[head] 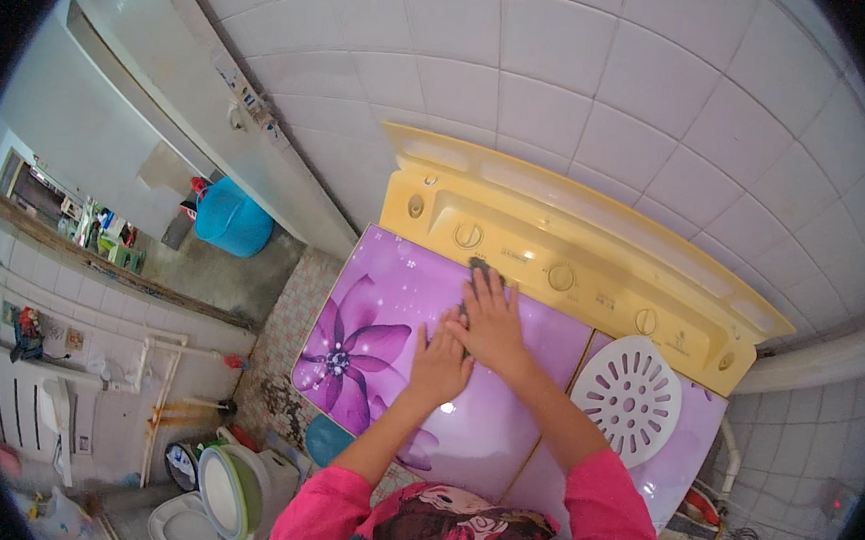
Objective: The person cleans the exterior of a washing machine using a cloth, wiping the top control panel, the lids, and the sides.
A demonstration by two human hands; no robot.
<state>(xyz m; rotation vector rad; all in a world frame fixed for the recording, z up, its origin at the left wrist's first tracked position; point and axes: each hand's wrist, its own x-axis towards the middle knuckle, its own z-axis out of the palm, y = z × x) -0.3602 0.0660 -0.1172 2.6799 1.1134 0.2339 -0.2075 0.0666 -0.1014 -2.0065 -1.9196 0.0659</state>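
Observation:
A twin-tub washing machine with purple floral lids (pixel 402 268) and a yellow control panel (pixel 521 235) stands before me. My right hand (pixel 493 323) lies flat, fingers slightly spread, over a dark cloth (pixel 478 264) at the back edge of the larger lid. Only bits of this cloth show around the fingers; whether they grip it is hidden. My left hand (pixel 441 365) rests palm down on the same lid, its fingertips meeting the right hand. Right of my right forearm, a white slotted plastic disc (pixel 628 400) sits on the smaller lid.
A yellow flap (pixel 588 198) stands raised against the tiled wall (pixel 554 38) behind the panel's dials. Leftward are an open door (pixel 191 65) and a blue tub (pixel 234 218). Lower left, a child's potty seat (pixel 225 492) is near white pipes (pixel 160 401).

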